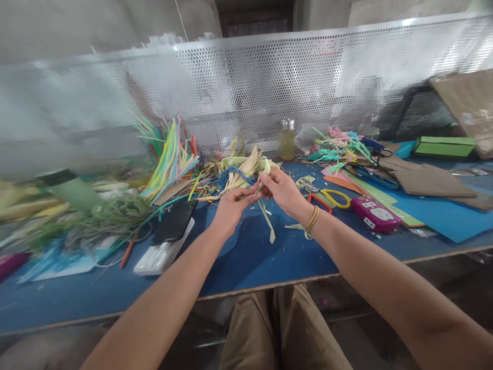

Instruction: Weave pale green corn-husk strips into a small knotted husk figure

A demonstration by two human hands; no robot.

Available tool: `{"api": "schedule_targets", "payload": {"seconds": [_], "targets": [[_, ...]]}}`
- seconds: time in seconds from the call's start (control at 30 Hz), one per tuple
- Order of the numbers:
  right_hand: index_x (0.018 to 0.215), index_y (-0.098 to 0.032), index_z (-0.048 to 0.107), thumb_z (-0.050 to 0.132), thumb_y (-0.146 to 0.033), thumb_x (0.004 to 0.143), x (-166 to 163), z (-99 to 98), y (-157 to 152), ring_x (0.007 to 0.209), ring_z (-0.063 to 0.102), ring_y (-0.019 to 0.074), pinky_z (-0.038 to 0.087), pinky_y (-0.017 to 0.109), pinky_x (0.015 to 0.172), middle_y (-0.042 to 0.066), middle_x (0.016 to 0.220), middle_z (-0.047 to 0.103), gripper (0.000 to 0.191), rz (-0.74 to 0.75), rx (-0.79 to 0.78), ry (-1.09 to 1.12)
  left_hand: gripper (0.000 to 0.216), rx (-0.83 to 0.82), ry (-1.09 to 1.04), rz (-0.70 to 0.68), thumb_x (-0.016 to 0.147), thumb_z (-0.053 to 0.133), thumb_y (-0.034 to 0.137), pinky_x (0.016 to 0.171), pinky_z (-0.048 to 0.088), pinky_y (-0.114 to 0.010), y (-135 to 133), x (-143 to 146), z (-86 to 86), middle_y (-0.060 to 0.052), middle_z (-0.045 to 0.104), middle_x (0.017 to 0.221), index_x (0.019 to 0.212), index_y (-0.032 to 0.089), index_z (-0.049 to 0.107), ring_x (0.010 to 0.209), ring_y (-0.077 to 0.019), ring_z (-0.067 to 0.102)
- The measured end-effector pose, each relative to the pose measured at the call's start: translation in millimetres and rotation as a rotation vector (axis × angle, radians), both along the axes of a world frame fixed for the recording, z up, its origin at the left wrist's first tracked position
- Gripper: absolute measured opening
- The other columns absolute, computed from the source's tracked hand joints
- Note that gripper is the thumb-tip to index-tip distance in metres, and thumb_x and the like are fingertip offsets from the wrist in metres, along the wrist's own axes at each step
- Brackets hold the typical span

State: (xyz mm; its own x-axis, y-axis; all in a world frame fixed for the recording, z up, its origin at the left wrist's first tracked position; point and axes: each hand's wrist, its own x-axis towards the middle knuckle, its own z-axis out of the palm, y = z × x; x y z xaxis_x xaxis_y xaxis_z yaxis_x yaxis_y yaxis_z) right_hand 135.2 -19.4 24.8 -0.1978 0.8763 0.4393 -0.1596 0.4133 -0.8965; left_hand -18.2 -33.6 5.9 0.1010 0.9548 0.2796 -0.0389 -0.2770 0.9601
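Observation:
My left hand (230,207) and my right hand (280,190) meet above the blue tabletop (246,257), both pinched on a pale green dried-leaf strip (267,217) that hangs down between them. Just behind the hands lies a heap of dried husk leaves with blue cord (239,172). A gold bracelet (312,220) sits on my right wrist.
A bundle of coloured paper strips (169,154) fans up at left, beside a black phone (174,222) on a white box. Yellow-handled scissors (332,196), a magenta case (375,213), a glass bottle (287,139), coloured sheets and cardboard lie right. A perforated metal screen (269,87) backs the table.

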Motion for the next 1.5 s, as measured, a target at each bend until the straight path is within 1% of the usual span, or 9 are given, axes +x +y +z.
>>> {"api": "schedule_targets", "payload": {"seconds": [0.17, 0.4, 0.8, 1.03, 1.1, 1.2, 1.27, 1.4, 1.5], "targets": [[0.080, -0.022, 0.049, 0.054, -0.049, 0.090, 0.1, 1.7, -2.1, 0.058, 0.062, 0.0112, 0.043, 0.024, 0.050, 0.000, 0.071, 0.065, 0.030, -0.027, -0.001, -0.044, 0.022, -0.009, 0.017, 0.036, 0.060, 0.085, 0.035, 0.075, 0.045, -0.031, 0.2, 1.9, -0.2, -0.001, 0.069, 0.069, 0.069, 0.018, 0.074, 0.070, -0.0150, 0.059], [0.080, -0.023, 0.049, 0.051, -0.047, 0.092, 2.3, 4.8, -7.2, 0.055, 0.059, 0.0111, 0.048, 0.028, 0.057, -0.001, 0.069, 0.064, 0.028, -0.131, 0.050, -0.061, 0.018, 0.008, 0.034, 0.009, 0.057, 0.083, 0.028, 0.072, 0.045, -0.030, 0.0, 4.5, -1.9, 0.000, 0.068, 0.067, 0.066, 0.018, 0.072, 0.067, -0.0147, 0.059], [0.079, -0.022, 0.052, 0.053, -0.039, 0.091, 3.6, 0.5, -6.6, 0.053, 0.058, 0.0110, 0.048, 0.028, 0.056, 0.000, 0.068, 0.064, 0.021, -0.107, 0.069, 0.004, 0.014, 0.023, 0.138, 0.012, 0.058, 0.081, 0.027, 0.069, 0.044, -0.031, -1.2, 3.3, -2.1, -0.002, 0.069, 0.065, 0.063, 0.017, 0.073, 0.064, -0.0164, 0.059], [0.081, -0.022, 0.053, 0.051, -0.043, 0.092, 5.0, 2.2, -3.5, 0.055, 0.057, 0.0116, 0.048, 0.029, 0.057, 0.001, 0.070, 0.065, 0.024, -0.105, 0.052, -0.054, 0.012, 0.026, 0.133, -0.019, 0.061, 0.079, 0.027, 0.069, 0.044, -0.030, -2.9, 4.4, -3.7, -0.002, 0.069, 0.065, 0.063, 0.017, 0.072, 0.064, -0.0155, 0.058], [0.082, -0.021, 0.054, 0.054, -0.046, 0.090, 9.1, 1.8, 0.5, 0.059, 0.059, 0.0130, 0.048, 0.030, 0.058, 0.003, 0.076, 0.066, 0.026, -0.124, 0.072, -0.133, 0.013, 0.000, 0.068, -0.017, 0.062, 0.079, 0.028, 0.067, 0.042, -0.029, 0.9, 2.2, -5.9, -0.002, 0.068, 0.066, 0.065, 0.018, 0.071, 0.064, -0.0145, 0.058], [0.084, -0.019, 0.058, 0.067, -0.049, 0.079, 16.9, -1.5, 6.1, 0.070, 0.062, 0.0159, 0.047, 0.030, 0.064, 0.006, 0.082, 0.067, 0.032, -0.239, 0.145, -0.364, 0.018, -0.063, -0.073, 0.003, 0.063, 0.080, 0.032, 0.059, 0.039, -0.026, 7.8, -2.4, -7.8, -0.002, 0.068, 0.068, 0.070, 0.019, 0.070, 0.063, -0.0131, 0.056], [0.084, -0.018, 0.060, 0.072, -0.049, 0.074, 20.3, -4.2, 7.2, 0.073, 0.061, 0.0165, 0.044, 0.029, 0.065, 0.006, 0.082, 0.067, 0.035, -0.263, 0.177, -0.524, 0.023, -0.096, -0.149, 0.015, 0.061, 0.082, 0.033, 0.056, 0.038, -0.025, 10.2, -4.5, -6.9, -0.001, 0.067, 0.069, 0.073, 0.020, 0.069, 0.062, -0.0127, 0.056], [0.070, -0.018, 0.059, 0.061, -0.041, 0.085, 19.6, -5.0, 4.2, 0.059, 0.052, 0.0113, 0.035, 0.025, 0.057, 0.001, 0.067, 0.063, 0.028, -0.108, 0.198, -0.699, 0.027, -0.134, -0.219, 0.011, 0.058, 0.084, 0.031, 0.057, 0.038, -0.025, 9.3, -5.1, -3.4, 0.000, 0.068, 0.074, 0.077, 0.020, 0.069, 0.063, -0.0115, 0.055], [0.067, -0.018, 0.058, 0.057, -0.036, 0.088, 16.2, -3.5, 2.2, 0.054, 0.046, 0.0098, 0.031, 0.025, 0.055, -0.002, 0.061, 0.059, 0.028, -0.124, 0.234, -0.723, 0.026, -0.131, -0.206, 0.000, 0.058, 0.085, 0.030, 0.055, 0.035, -0.024, 8.4, -5.2, -3.2, 0.002, 0.063, 0.068, 0.073, 0.019, 0.067, 0.058, -0.0096, 0.050]]}}
